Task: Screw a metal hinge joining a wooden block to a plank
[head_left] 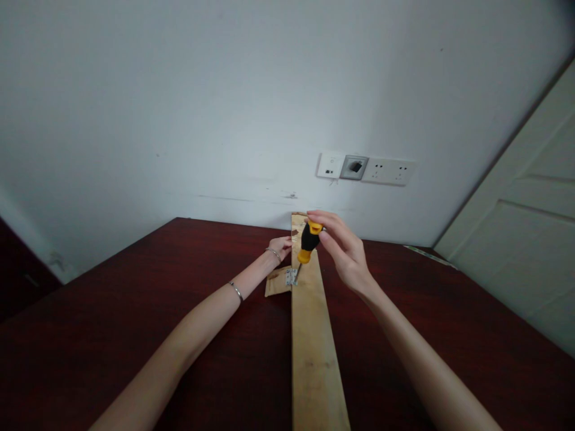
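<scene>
A long wooden board (312, 353) runs from the near edge of the view to the wall. A small metal hinge (290, 276) joins it to a short wood piece (277, 284) on its left. My right hand (345, 248) is closed on the top of a black-and-yellow screwdriver (309, 238), tilted with its tip down at the hinge's right leaf. At the board's far left edge is my left hand (282, 246), its fingers curled against the wood and partly hidden by it.
The board lies on a dark red tabletop (215, 335) that meets a white wall (224, 120). Wall sockets (389, 172) sit above the table's far edge. A pale panelled door (530, 215) is at right, and a thin flat strip (431, 256) lies near the back right edge.
</scene>
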Demonstrator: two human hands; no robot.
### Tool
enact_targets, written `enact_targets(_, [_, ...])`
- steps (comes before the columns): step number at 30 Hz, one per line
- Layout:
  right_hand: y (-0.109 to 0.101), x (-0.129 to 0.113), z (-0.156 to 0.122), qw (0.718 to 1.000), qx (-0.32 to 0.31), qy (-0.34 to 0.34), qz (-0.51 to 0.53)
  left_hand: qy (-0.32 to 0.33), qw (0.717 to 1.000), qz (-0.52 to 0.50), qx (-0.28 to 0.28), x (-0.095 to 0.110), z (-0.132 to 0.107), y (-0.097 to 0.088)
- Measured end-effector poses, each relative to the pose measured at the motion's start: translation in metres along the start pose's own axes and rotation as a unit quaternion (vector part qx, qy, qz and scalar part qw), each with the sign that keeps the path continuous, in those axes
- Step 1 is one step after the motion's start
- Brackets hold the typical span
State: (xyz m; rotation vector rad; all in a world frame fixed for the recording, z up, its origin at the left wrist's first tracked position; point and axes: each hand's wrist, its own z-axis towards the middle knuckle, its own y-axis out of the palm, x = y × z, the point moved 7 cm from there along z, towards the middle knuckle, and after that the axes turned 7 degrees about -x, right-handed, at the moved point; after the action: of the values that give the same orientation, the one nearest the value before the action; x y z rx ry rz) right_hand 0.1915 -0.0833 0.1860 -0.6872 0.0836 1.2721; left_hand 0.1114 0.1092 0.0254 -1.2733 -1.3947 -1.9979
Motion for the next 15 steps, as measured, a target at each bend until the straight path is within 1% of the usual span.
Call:
enact_targets(3, [-0.0007,-0.0014,-0.0001,1.0,0.011,-0.002,-0.001,-0.007,1.0,-0.005,-0.002,-0.0028,0.0026,-0.0026])
enact_targets(7, [-0.0029,0.0036,-0.0018,0.997,0.067,0.003,-0.033,-0.008,1.0,-0.009,-0.01,-0.0054,0.0048,-0.0023])
enact_targets(9, [-0.0023,0.0052,-0.0023,0.996,0.075,0.01,-0.038,-0.005,1.0,-0.009,-0.015,-0.006,0.0056,-0.0013])
enact_targets(15, [0.0063,-0.0013,0.0004,1.0,0.002,0.003,-0.008,0.013,1.0,-0.004,-0.005,-0.0052,0.0067,-0.0016])
